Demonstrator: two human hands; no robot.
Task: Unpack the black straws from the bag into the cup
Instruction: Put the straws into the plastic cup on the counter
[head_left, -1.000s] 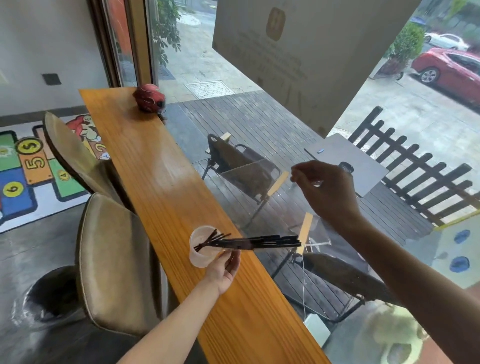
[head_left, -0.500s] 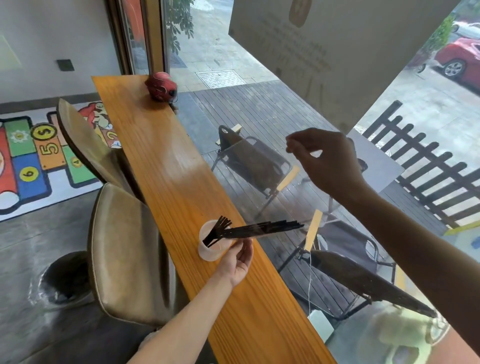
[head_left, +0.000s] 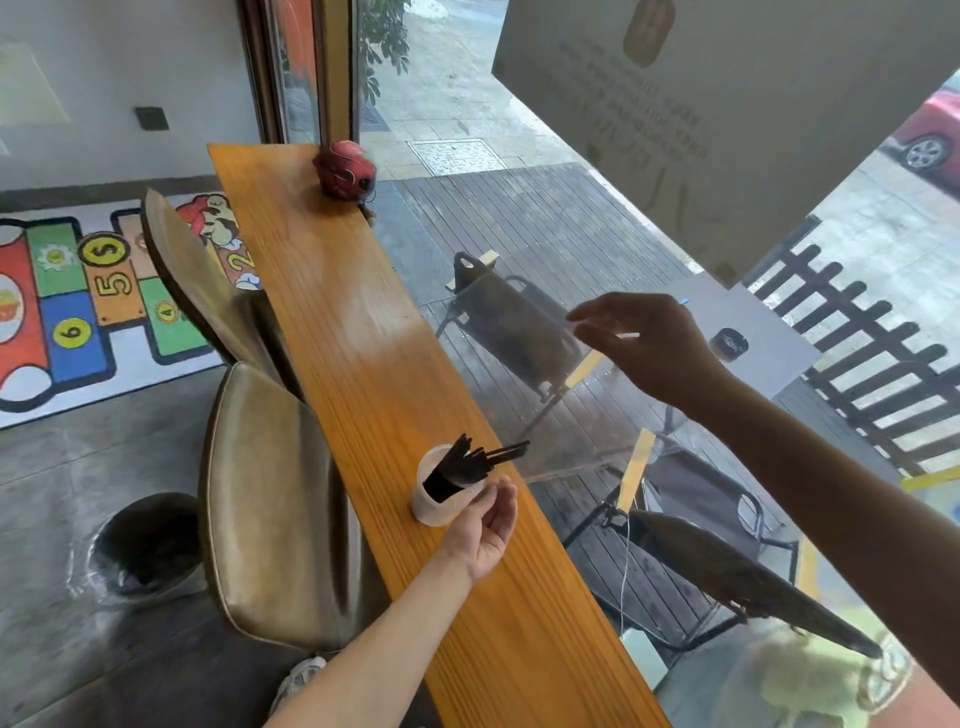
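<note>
straws (head_left: 464, 464) stand in the cup (head_left: 434, 506), left hand (head_left: 485, 525) fingers loose beside it, right hand (head_left: 652, 348) fingers pinching the clear bag (head_left: 582, 415).

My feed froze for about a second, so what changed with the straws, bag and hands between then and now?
The bundle of black straws has slid out of the clear plastic bag and tipped from near level to leaning in the translucent plastic cup. The right hand lifted the bag's far end higher. The left hand stayed beside the cup, which kept its place on the long wooden counter.
</note>
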